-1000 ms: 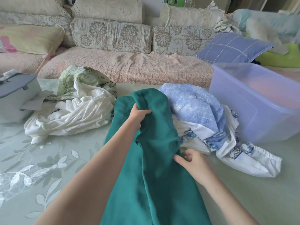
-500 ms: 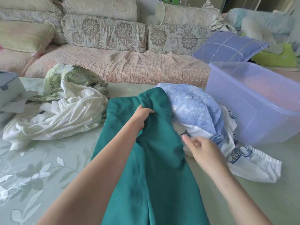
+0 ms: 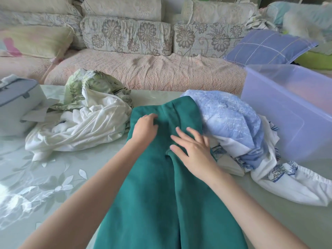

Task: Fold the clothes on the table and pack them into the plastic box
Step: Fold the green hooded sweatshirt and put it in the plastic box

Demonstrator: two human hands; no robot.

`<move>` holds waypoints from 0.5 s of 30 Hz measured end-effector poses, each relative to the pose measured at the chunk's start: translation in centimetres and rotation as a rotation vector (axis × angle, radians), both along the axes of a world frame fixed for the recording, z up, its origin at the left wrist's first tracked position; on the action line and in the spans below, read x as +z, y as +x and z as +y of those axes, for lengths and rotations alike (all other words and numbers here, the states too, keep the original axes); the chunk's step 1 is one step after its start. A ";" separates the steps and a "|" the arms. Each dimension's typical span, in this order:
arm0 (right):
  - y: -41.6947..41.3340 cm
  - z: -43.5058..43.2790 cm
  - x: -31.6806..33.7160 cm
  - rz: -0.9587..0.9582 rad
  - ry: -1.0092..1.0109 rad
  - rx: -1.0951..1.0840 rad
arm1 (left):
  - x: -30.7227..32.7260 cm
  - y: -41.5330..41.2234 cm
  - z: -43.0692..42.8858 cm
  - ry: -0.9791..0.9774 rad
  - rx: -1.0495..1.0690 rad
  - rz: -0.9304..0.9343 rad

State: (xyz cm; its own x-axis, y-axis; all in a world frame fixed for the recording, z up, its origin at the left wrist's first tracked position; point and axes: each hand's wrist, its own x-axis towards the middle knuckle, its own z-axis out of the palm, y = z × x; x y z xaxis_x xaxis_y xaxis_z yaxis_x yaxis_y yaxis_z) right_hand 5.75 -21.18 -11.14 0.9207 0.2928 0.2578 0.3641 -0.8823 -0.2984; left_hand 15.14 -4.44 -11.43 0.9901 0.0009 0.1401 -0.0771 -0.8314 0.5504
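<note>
Where the green garment (image 3: 161,194) lies on the leaf-patterned tabletop (image 3: 53,177), the left hand (image 3: 145,128) grips its fold and the right hand (image 3: 194,151) rests flat, fingers straight. White clothes (image 3: 80,130) lie left, blue clothes (image 3: 228,119) and the plastic box (image 3: 287,114) right; a sofa (image 3: 143,69) stands beyond.

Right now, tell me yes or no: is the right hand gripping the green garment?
No, the right hand lies flat on the green garment with its fingers straight and spread.

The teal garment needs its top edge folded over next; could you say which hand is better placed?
Left, probably: the left hand sits nearest the top edge of the teal garment, fingers curled into it, while the right hand lies flat lower down.
</note>
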 end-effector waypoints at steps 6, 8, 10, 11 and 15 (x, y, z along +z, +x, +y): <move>1.6 1.7 -0.1 0.238 -0.175 -0.014 | -1.1 -3.2 2.6 0.132 0.088 -0.044; 2.1 1.6 0.1 0.283 -0.181 -0.053 | -1.0 -4.3 2.9 0.122 0.141 -0.068; 2.4 1.7 0.5 0.346 -0.151 -0.076 | -1.1 -4.7 3.3 0.095 0.207 -0.063; 2.5 1.9 0.5 0.358 -0.147 -0.078 | -1.3 -4.8 3.6 0.098 0.236 -0.059; 2.4 3.0 0.7 0.274 -0.142 -0.155 | -1.2 -4.6 3.9 0.223 0.253 -0.042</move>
State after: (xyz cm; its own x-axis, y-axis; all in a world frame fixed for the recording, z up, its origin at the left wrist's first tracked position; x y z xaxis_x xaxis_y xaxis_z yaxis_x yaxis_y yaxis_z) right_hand 8.13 -18.19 -10.40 0.9865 0.1592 -0.0385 0.1458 -0.9607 -0.2364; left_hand 10.53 -0.56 -12.66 0.9557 0.2110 0.2051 0.1287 -0.9266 0.3533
